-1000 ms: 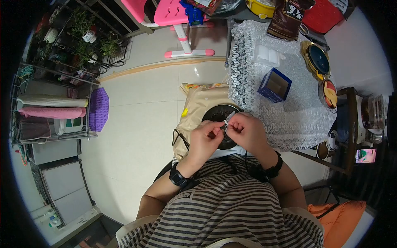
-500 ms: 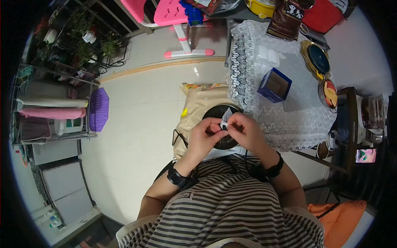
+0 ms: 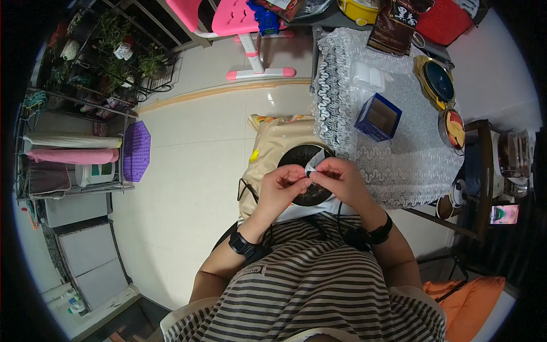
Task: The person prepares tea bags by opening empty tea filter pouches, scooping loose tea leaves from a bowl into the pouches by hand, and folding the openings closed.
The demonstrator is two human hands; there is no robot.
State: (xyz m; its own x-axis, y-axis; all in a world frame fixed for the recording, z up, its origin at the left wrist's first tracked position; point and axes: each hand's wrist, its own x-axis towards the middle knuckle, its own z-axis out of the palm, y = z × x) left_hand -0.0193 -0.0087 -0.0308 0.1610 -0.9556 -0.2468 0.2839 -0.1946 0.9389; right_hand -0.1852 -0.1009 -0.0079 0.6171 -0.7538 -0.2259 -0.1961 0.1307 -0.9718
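Observation:
A small white tea bag [image 3: 316,158], with something dark at its lower end, is pinched between the fingertips of both hands. My left hand [image 3: 282,191] grips it from the left, thumb and fingers closed. From the right, my right hand [image 3: 342,181] pinches it too, the two thumbs nearly touching. Directly beneath is a round dark bowl [image 3: 283,156] holding dark, crumbly bits that look like tea leaves. The bowl rests on a beige cloth or bag [image 3: 268,134] over my lap. Fingers hide part of the tea bag and the bowl's middle.
To the right stands a table with a silvery lace cloth [image 3: 399,171]. On it are an open blue box [image 3: 378,117], white pieces in clear plastic [image 3: 367,76], a brown packet [image 3: 393,28], a dark green bowl [image 3: 439,81] and a dish of fruit slices [image 3: 454,129]. A pink chair [image 3: 236,20] stands ahead.
My fingertips have shifted slightly on the tea bag, and its white upper part now leans further right. More of the dark bits in the bowl show. Both hands keep their hold.

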